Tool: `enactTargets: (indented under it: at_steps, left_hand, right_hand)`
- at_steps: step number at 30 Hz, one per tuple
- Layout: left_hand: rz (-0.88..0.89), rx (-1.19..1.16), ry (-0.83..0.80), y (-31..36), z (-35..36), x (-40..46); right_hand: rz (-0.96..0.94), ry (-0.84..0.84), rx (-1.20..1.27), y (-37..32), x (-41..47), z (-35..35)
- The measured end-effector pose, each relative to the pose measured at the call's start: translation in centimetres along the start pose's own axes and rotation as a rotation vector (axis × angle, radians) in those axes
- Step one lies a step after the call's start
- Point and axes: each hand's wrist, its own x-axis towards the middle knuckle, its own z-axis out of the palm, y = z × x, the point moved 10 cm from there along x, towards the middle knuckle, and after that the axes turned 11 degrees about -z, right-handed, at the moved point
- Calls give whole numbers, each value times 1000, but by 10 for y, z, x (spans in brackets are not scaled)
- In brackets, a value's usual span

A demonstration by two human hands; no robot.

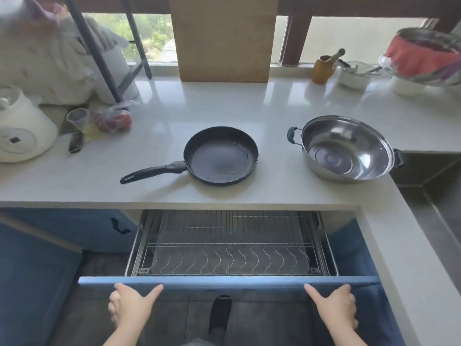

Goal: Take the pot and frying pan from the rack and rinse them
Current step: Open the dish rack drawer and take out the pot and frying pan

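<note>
A black frying pan [220, 156] lies on the white counter [274, 101], its handle pointing left and toward me. To its right stands a steel pot [346, 148] with two dark side handles, right beside the sink [434, 193]. Below the counter a pull-out wire rack [229, 248] stands open with nothing on its wires. My left hand [131, 307] and my right hand [335, 305] press against the blue drawer front [229, 280], thumbs resting on its top edge, fingers curled on its face.
A white cooker [22, 128], a plastic cup [78, 119] and a bag of red fruit [113, 119] sit at the left. A wooden board [224, 38] leans at the back. Bowls and a jar [323, 68] stand at the back right. My foot [220, 313] is below the drawer.
</note>
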Motion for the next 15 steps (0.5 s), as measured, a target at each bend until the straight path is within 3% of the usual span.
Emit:
enactTargets:
  at_steps: [15]
  left_hand:
    - [50,-20,-75,119,9,54]
  right_hand:
    - [-95,-60,-11,-107,72,25]
